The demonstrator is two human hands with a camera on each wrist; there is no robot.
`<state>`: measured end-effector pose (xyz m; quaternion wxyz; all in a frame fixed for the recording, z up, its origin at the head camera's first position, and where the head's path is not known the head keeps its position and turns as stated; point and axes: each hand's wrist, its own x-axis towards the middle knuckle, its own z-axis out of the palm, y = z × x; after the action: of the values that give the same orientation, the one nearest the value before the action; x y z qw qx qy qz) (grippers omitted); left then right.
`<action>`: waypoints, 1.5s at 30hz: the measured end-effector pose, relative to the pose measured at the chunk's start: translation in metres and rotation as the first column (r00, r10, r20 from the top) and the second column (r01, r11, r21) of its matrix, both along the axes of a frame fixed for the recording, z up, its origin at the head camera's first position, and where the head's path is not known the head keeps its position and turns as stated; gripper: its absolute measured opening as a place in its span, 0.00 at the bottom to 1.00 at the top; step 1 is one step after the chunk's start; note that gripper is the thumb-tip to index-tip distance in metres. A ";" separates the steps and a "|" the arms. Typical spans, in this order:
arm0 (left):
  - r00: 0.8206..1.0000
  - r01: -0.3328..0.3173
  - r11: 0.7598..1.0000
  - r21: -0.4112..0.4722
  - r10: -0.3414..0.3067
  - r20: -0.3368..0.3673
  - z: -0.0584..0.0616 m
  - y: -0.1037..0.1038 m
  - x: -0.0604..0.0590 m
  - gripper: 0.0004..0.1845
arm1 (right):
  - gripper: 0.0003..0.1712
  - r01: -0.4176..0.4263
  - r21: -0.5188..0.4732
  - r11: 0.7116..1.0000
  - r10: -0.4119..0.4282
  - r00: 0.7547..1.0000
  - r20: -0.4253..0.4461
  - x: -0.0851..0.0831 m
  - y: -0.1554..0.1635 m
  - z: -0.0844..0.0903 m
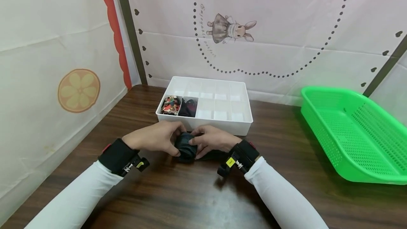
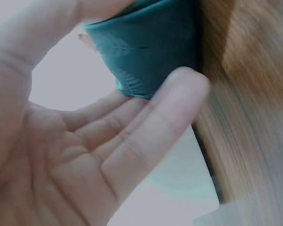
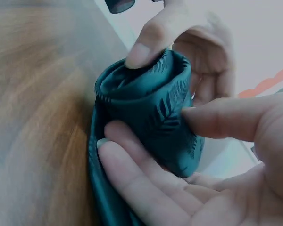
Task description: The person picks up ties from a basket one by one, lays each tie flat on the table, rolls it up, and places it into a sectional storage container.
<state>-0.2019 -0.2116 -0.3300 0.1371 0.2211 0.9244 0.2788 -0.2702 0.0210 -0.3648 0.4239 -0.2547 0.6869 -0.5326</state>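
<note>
A dark green necktie (image 1: pixel 186 146) with a leaf pattern is partly rolled up, standing on the table just in front of the white box. My left hand (image 1: pixel 159 137) holds the roll from the left between thumb and fingers. From the right, my right hand (image 1: pixel 216 138) pinches the same roll, its thumb on the outer layer and fingertips where the loose end leaves the coil. In the right wrist view the tie (image 3: pixel 165 106) shows its wound layers, and its flat tail runs along the table. The left wrist view shows the roll's side (image 2: pixel 146 52) above the fingers.
A white divided box (image 1: pixel 219 125) stands behind the hands. Its front-left compartments hold a multicoloured patterned roll (image 1: pixel 171 105) and a dark purple-black roll (image 1: pixel 188 107). A green perforated basket (image 1: pixel 334 153) sits at the right. Printed cloth (image 1: pixel 279 27) hangs behind the table.
</note>
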 end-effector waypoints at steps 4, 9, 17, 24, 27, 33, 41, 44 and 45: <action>0.999 0.014 0.999 0.041 -0.013 -0.033 -0.001 -0.001 0.000 0.31 | 0.17 0.038 0.057 0.998 -0.029 0.989 -0.148 0.002 -0.001 0.000; 0.989 0.046 0.999 0.011 -0.044 -0.144 0.001 0.003 -0.001 0.19 | 0.20 0.025 0.025 0.999 -0.019 0.974 -0.227 0.011 -0.007 0.006; 0.951 0.055 0.998 -0.022 -0.059 -0.305 -0.003 0.026 -0.002 0.25 | 0.27 -0.023 -0.088 0.996 0.019 0.999 -0.043 0.015 -0.007 0.008; 0.991 0.052 0.998 0.030 -0.048 -0.126 0.006 0.015 -0.004 0.37 | 0.27 0.016 -0.063 0.998 -0.021 0.997 -0.069 0.013 -0.006 0.004; 0.998 0.054 0.998 -0.021 -0.055 -0.041 0.004 0.008 -0.004 0.36 | 0.25 0.033 -0.046 0.998 -0.034 0.999 -0.024 0.011 -0.006 0.003; 0.994 0.070 0.993 -0.093 -0.077 -0.077 -0.008 0.011 -0.006 0.23 | 0.32 0.112 0.129 0.985 -0.062 0.940 -0.337 0.017 -0.005 0.010; 0.987 0.022 0.996 -0.081 -0.035 -0.160 0.002 0.017 0.001 0.34 | 0.40 -0.011 0.027 1.000 0.019 0.945 -0.327 0.021 -0.002 0.024; 0.980 0.010 0.999 -0.048 -0.019 -0.198 0.006 0.023 0.005 0.39 | 0.35 -0.062 -0.005 0.998 0.060 0.985 -0.162 0.018 0.002 0.020; 0.978 0.007 0.999 -0.045 -0.016 -0.206 0.006 0.025 0.006 0.40 | 0.34 -0.066 -0.013 0.998 0.064 0.992 -0.113 0.017 0.003 0.018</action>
<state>-0.1959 -0.1865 -0.3245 0.0470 0.2513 0.9382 0.2334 -0.2528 0.0236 -0.3469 0.3994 -0.3100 0.6964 -0.5093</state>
